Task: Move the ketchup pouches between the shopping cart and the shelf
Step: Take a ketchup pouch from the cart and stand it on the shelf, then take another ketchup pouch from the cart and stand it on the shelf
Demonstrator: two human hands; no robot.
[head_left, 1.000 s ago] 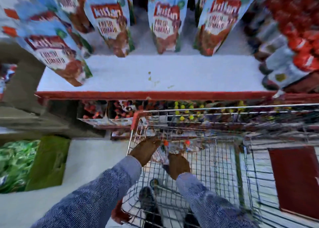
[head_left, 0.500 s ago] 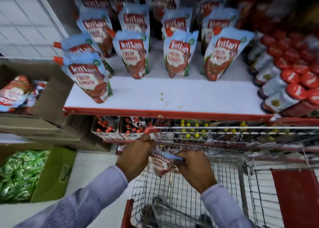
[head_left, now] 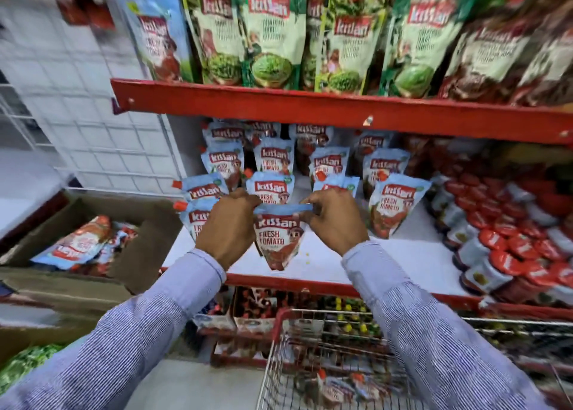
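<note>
The left hand (head_left: 231,223) and right hand (head_left: 333,218) are each pinching a top corner of one ketchup pouch (head_left: 279,239), which is hanging above the shelf (head_left: 356,265) front. Risk: setting it down tilted may be toppling neighbouring pouches (head_left: 393,205).

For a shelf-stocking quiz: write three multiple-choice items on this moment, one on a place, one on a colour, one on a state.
1. Where is the held ketchup pouch?
A. Above the white shelf's bare front
B. Inside the shopping cart
C. In the cardboard box

2. What colour is the shelf edge?
A. Green
B. Red
C. Yellow

3. How is the pouch held?
A. Left hand alone
B. Lying unheld
C. Both hands pinch its top

Answers:
1. A: it hangs over the white shelf.
2. B: the edge strip is red.
3. C: the left hand and right hand grip the top seam.
</note>
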